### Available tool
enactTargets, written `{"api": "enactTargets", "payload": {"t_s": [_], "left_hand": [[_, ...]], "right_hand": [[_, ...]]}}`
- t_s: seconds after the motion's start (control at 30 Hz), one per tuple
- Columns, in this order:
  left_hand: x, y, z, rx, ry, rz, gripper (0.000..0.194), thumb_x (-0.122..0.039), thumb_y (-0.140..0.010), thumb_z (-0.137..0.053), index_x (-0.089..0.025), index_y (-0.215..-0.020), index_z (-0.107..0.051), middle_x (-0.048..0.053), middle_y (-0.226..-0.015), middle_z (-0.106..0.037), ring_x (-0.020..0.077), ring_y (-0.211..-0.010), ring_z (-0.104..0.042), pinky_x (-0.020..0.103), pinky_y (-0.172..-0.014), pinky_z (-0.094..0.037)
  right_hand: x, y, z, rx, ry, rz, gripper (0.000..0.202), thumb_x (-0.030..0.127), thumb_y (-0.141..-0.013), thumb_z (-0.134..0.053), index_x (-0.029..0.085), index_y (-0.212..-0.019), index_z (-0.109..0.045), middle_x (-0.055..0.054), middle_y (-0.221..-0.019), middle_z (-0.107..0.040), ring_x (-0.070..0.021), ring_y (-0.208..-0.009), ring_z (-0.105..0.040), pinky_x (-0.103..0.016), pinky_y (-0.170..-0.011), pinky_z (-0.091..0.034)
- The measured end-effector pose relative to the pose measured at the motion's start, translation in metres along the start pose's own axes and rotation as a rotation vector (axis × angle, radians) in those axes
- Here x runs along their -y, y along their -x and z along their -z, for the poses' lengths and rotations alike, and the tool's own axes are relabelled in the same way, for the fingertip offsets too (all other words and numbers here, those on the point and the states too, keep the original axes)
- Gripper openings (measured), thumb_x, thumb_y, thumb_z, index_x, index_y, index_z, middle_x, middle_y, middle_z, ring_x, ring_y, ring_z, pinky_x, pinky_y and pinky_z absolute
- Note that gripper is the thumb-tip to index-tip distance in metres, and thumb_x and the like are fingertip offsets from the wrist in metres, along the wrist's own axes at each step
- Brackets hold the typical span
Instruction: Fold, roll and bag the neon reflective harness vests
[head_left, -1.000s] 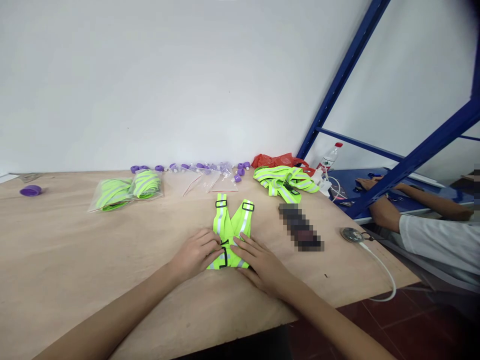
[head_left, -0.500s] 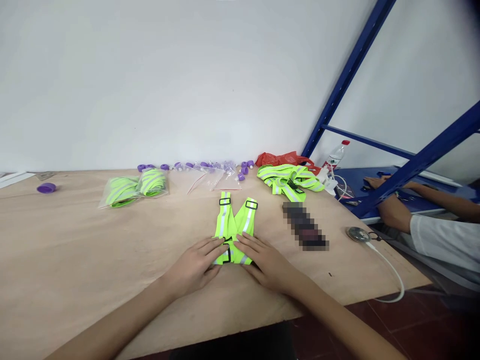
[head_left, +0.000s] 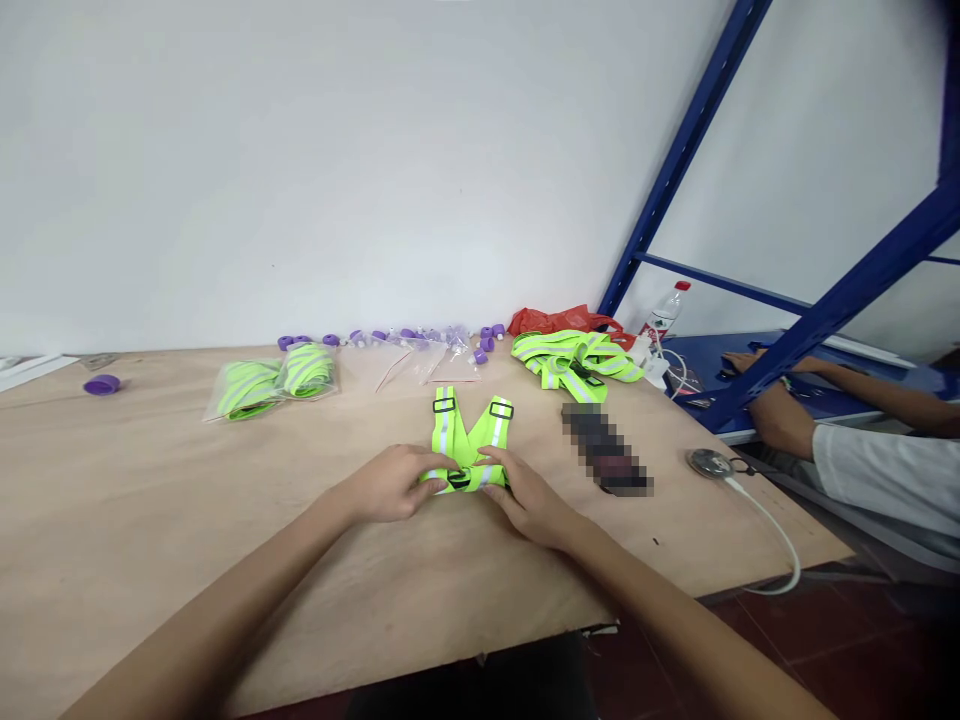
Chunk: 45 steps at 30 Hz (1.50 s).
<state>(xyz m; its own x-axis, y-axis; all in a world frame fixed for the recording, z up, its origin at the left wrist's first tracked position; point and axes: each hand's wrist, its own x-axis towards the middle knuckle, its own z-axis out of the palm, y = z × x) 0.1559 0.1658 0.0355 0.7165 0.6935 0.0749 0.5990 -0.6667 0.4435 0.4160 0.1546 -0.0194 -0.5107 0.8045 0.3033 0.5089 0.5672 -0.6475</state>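
Observation:
A neon-green reflective vest point(head_left: 489, 432) made of elastic straps lies on the wooden table, its near end folded up into a roll. Two straps with black slide buckles point away from me in a V. My left hand point(head_left: 394, 482) grips the left end of the fold between thumb and fingers. On the right end, my right hand point(head_left: 529, 498) holds it the same way, fingers on top and thumb beneath. Part of a black buckle shows between the hands. The underside of the fold is hidden.
Behind lie clear plastic bags point(head_left: 427, 362) and several purple caps point(head_left: 409, 335). Two bagged vests point(head_left: 274, 385) sit left, a loose green strap pile point(head_left: 577, 358) and red bag point(head_left: 559, 320) right. A pixelated dark object point(head_left: 607, 450), a cabled round device point(head_left: 709, 463) and another person's arm point(head_left: 784, 415) are further right.
The near end of the vest has been folded away from me, so it is shorter. Both hands went from lying flat on it to pinching the folded edge. The view shifted slightly.

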Motion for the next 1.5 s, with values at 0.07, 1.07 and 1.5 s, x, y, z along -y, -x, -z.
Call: {"api": "enactTargets", "payload": {"t_s": [0.07, 1.07, 1.5], "left_hand": [[0.005, -0.008, 0.003, -0.004, 0.007, 0.015, 0.035, -0.031, -0.100, -0.041, -0.023, -0.124, -0.064, 0.007, -0.112, -0.074, 0.0264, -0.097, -0.069, 0.036, -0.084, -0.049], [0.055, -0.077, -0.061, -0.483, 0.201, 0.161, 0.028, -0.027, -0.098, -0.039, -0.019, -0.112, -0.062, 0.011, -0.119, -0.065, 0.0258, -0.114, -0.061, 0.044, -0.102, -0.047], [0.057, -0.077, -0.060, -0.364, 0.010, 0.238, 0.043, -0.033, -0.099, -0.041, -0.013, -0.134, -0.057, 0.019, -0.151, -0.046, 0.0346, -0.146, -0.034, 0.056, -0.118, -0.031]], "right_hand": [[-0.002, -0.004, -0.002, -0.038, -0.026, -0.038, 0.046, 0.027, -0.098, -0.047, 0.018, -0.142, -0.041, -0.017, -0.136, -0.058, -0.0273, -0.121, -0.058, -0.047, -0.101, -0.048], [-0.045, -0.058, -0.005, -0.153, 0.393, 0.014, 0.036, 0.031, -0.096, -0.052, 0.013, -0.126, -0.056, -0.019, -0.122, -0.060, -0.0328, -0.113, -0.053, -0.048, -0.096, -0.044], [-0.058, -0.059, -0.007, -0.058, 0.341, 0.012, 0.028, 0.031, -0.100, -0.046, 0.016, -0.115, -0.064, -0.017, -0.136, -0.061, -0.0323, -0.140, -0.045, -0.054, -0.113, -0.038]]}}
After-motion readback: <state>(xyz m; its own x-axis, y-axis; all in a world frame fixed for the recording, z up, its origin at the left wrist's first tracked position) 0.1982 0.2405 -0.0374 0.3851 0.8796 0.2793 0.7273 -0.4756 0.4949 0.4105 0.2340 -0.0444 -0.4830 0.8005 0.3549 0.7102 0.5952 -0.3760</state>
